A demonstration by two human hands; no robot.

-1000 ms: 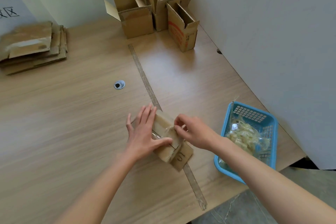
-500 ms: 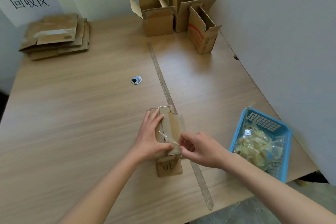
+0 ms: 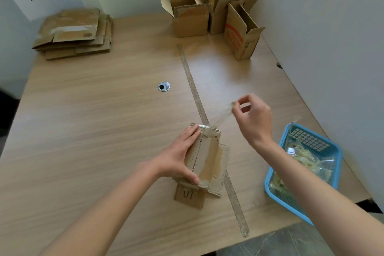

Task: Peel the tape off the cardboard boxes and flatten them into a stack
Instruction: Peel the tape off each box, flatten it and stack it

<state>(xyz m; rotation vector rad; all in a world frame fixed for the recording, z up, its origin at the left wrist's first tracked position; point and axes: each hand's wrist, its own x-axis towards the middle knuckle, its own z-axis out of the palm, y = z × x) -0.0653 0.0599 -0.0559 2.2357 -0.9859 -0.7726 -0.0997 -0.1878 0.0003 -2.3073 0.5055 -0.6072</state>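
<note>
A small cardboard box point(image 3: 209, 156) lies on the wooden table near the front edge, one flap marked "U1" sticking out toward me. My left hand point(image 3: 176, 156) grips its left side, fingers along the top and thumb at the near end. My right hand point(image 3: 252, 119) is raised to the box's upper right and pinches a strip of clear tape point(image 3: 221, 115). The strip stretches down to the box's far end, where it still clings. A stack of flattened boxes point(image 3: 74, 33) lies at the far left.
Three open cardboard boxes point(image 3: 212, 9) stand at the far right corner. A blue basket point(image 3: 299, 174) holding peeled tape sits at the right table edge, under my right forearm. A white partition wall runs along the right. A seam strip and a cable hole point(image 3: 163, 86) mark the table.
My right hand rose up and away to the right, pulling the tape strip off the top of the box. My left hand kept holding the box down. The camera shifted left.
</note>
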